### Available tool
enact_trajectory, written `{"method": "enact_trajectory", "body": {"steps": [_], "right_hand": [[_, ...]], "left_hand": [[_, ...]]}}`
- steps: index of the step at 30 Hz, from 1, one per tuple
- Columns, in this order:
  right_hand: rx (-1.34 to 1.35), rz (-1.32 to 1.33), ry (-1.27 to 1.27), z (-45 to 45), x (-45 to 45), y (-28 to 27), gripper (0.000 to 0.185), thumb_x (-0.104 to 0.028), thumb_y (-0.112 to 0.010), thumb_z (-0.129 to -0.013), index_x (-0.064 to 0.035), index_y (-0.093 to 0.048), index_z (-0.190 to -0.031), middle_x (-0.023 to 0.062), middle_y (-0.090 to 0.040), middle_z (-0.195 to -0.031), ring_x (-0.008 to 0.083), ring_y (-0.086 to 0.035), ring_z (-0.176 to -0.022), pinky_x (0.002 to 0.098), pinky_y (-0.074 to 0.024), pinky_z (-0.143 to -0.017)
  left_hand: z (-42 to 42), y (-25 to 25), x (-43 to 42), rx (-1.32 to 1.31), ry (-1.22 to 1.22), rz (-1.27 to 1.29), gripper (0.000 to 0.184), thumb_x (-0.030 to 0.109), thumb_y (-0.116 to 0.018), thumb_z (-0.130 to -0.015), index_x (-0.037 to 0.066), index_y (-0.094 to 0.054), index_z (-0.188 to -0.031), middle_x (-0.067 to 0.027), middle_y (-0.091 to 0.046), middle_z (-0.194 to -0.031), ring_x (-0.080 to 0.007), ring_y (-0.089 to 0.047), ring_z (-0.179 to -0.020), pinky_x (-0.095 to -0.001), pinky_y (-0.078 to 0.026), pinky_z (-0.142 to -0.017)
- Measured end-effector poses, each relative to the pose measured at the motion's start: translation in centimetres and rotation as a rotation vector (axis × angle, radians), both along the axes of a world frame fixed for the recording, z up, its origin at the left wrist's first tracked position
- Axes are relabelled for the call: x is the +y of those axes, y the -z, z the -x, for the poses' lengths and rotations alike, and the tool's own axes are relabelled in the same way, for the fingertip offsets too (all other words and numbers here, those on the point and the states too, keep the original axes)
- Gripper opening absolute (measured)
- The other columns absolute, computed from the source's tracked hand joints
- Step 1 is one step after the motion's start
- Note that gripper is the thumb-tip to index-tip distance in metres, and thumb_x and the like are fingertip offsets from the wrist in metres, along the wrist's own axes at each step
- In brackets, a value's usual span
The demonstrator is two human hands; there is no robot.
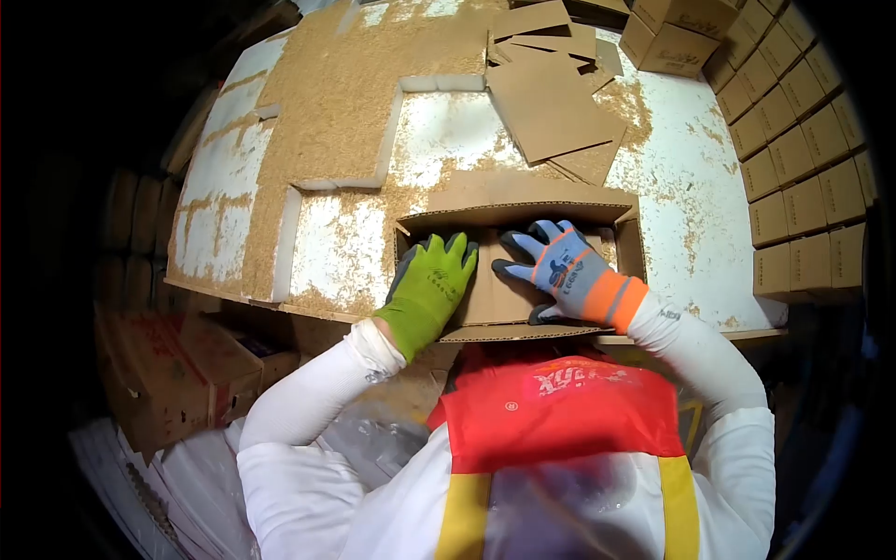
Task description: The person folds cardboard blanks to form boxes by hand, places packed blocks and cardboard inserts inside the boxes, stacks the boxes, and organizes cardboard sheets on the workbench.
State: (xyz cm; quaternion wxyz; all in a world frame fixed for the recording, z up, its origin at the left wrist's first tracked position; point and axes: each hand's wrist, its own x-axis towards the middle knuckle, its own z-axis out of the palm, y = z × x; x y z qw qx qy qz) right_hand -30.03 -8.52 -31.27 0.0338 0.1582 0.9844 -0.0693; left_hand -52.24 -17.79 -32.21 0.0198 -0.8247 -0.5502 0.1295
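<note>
An open cardboard box stands at the table's front edge, its long side toward me. Inside it lies a flat cardboard piece. My left hand, in a green glove with dark fingertips, reaches into the box's left part; its fingers are stretched out over the cardboard piece. In a blue and orange glove, my right hand rests over the right part with fingers spread. Neither hand appears to grip anything. The undersides of both palms are hidden.
Loose cardboard sheets lie beyond the box. A layer of tan grains covers much of the white-topped table. Several small cartons are stacked at the right, with a larger carton behind. A brown box stands low at the left.
</note>
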Motion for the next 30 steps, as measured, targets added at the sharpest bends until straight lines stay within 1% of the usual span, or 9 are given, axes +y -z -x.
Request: {"method": "enact_trajectory", "body": {"steps": [6,8,10,16,20,24,26,28,30], "right_hand": [[-0.191,-0.049,0.078,0.6,-1.4,-0.1,0.073,-0.044,-0.077,-0.071,-0.0253,-0.051,-0.137,0.0118,-0.045,-0.143,0.035,-0.045,-0.126,0.0506,-0.0401,-0.092],[-0.203,-0.032,0.082,0.5,-1.2,-0.3,0.075,-0.047,-0.077,-0.07,-0.0269,-0.05,-0.138,0.0109,-0.044,-0.143,0.0349,-0.044,-0.127,0.0504,-0.04,-0.092],[-0.175,-0.053,0.067,0.5,-0.8,-0.1,0.076,-0.048,-0.078,-0.07,-0.0275,-0.051,-0.137,0.0106,-0.045,-0.143,0.0343,-0.044,-0.127,0.0499,-0.0405,-0.091],[-0.102,-0.016,0.027,0.0,0.4,0.5,0.081,-0.052,-0.082,-0.063,-0.0246,-0.054,-0.134,0.0115,-0.044,-0.144,0.0367,-0.041,-0.128,0.0547,-0.0407,-0.093],[0.334,0.375,0.026,-2.8,2.1,0.5,0.062,-0.044,-0.075,-0.079,-0.0203,-0.056,-0.133,0.0126,-0.049,-0.139,0.0312,-0.051,-0.123,0.0436,-0.0443,-0.099],[1.202,0.768,0.752,-9.8,1.7,-2.5,0.03,-0.002,-0.07,-0.085,-0.0013,-0.064,-0.115,0.0102,-0.067,-0.107,0.0175,-0.065,-0.099,0.0313,-0.0518,-0.089],[1.276,0.729,0.945,-12.7,1.8,3.2,0.024,-0.006,-0.072,-0.084,-0.0022,-0.066,-0.107,0.0084,-0.067,-0.101,0.0158,-0.066,-0.089,0.0301,-0.0533,-0.08],[0.771,0.671,0.802,-9.5,-0.6,4.9,0.024,-0.021,-0.075,-0.083,-0.0069,-0.067,-0.1,0.0084,-0.066,-0.097,0.0208,-0.066,-0.083,0.0327,-0.0528,-0.076],[0.45,0.096,0.684,-8.3,0.3,3.0,0.034,-0.04,-0.073,-0.08,-0.0146,-0.068,-0.101,0.0084,-0.066,-0.1,0.0329,-0.063,-0.084,0.042,-0.0515,-0.078]], "left_hand": [[3.0,-4.9,-1.2,-0.477,0.124,-0.279,0.039,0.006,-0.066,-0.081,0.001,-0.061,-0.119,-0.016,-0.061,-0.119,-0.031,-0.058,-0.111,-0.0411,-0.047,-0.095],[5.6,-3.2,-4.2,-0.973,-0.357,-0.622,0.029,0.0,-0.068,-0.082,0.0,-0.065,-0.111,-0.0119,-0.066,-0.109,-0.0228,-0.062,-0.105,-0.0348,-0.05,-0.09],[9.7,1.5,-6.1,-1.63,-0.795,-0.3,0.051,0.01,-0.072,-0.083,0.001,-0.055,-0.131,-0.0092,-0.064,-0.124,-0.0208,-0.059,-0.111,-0.0345,-0.045,-0.097],[4.2,7.9,-3.6,-1.866,-0.911,0.499,0.066,0.014,-0.071,-0.085,0.002,-0.041,-0.143,-0.0049,-0.058,-0.127,-0.0155,-0.057,-0.113,-0.0279,-0.045,-0.097],[3.0,6.2,-4.0,-1.876,-0.841,0.343,0.057,0.013,-0.069,-0.088,0.002,-0.046,-0.139,-0.0036,-0.06,-0.122,-0.0125,-0.058,-0.106,-0.0262,-0.049,-0.089],[3.2,8.1,-5.0,-1.755,-0.849,0.232,0.056,0.012,-0.069,-0.086,0.004,-0.048,-0.136,-0.002,-0.062,-0.112,-0.0094,-0.059,-0.089,-0.0239,-0.048,-0.073],[3.2,8.3,-5.0,-1.739,-0.857,0.194,0.055,0.012,-0.07,-0.085,0.004,-0.049,-0.135,-0.0007,-0.063,-0.106,-0.0087,-0.057,-0.084,-0.0236,-0.047,-0.069],[3.3,9.7,-4.8,-1.769,-0.891,0.227,0.054,0.013,-0.07,-0.085,0.004,-0.05,-0.134,-0.0001,-0.063,-0.104,-0.0088,-0.057,-0.083,-0.0234,-0.047,-0.068],[3.3,9.5,-4.5,-1.769,-0.885,0.241,0.053,0.015,-0.07,-0.085,0.004,-0.05,-0.133,0.0004,-0.063,-0.102,-0.0085,-0.057,-0.082,-0.0231,-0.046,-0.067]]}}
